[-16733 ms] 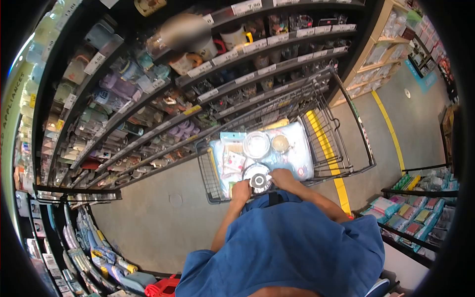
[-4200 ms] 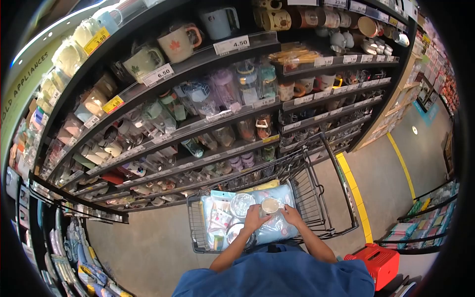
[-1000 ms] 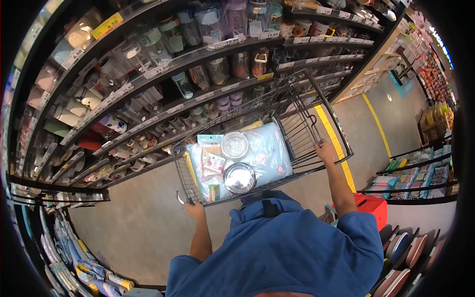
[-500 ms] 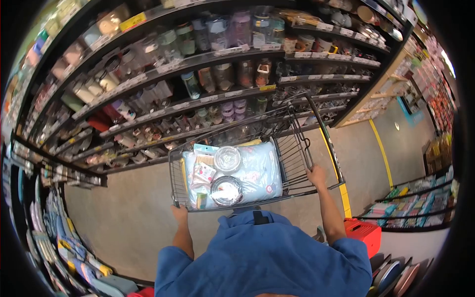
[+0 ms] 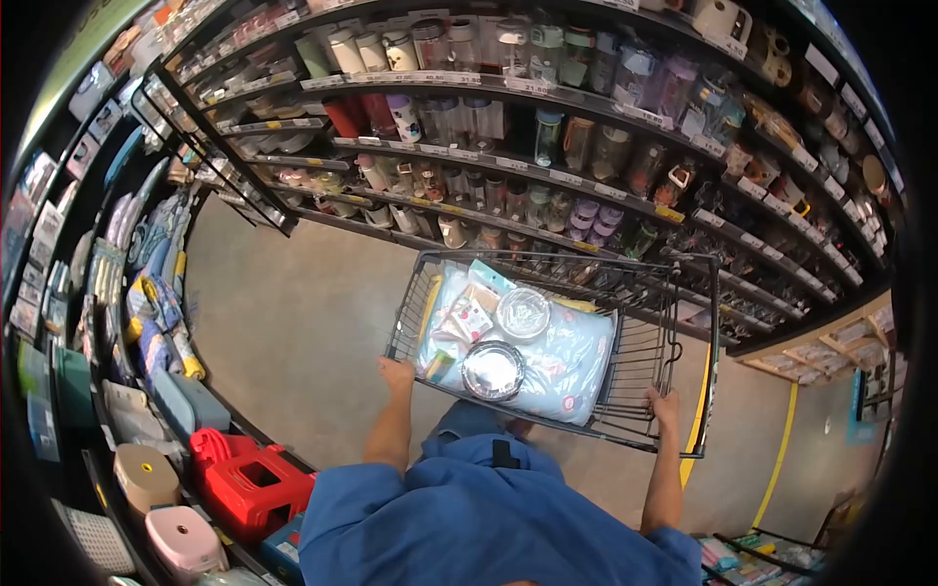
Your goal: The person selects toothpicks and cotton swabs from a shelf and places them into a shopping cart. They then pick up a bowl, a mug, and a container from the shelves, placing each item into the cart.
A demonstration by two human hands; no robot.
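Wire cart (image 5: pixel 645 322) held in both hands' grip, left hand (image 5: pixel 396 373), right hand (image 5: pixel 665 405), shelves (image 5: pixel 508 166) close ahead

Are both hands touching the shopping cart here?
Touching: the head view shows the left hand and right hand gripping the shopping cart at its near rim.

Lighting: bright, even, from overhead, with soft faint shadows on the grey floor (image 5: pixel 293 322) and small glints on the round lids (image 5: pixel 493 369) in the cart (image 5: pixel 674 361). Lens: strong fisheye, which bent the shelves (image 5: pixel 508 166) into arcs and closed the view in a black ring. Sharpness: centre was fairly crisp; shelf goods and price labels toward the edges were soft and unreadable.
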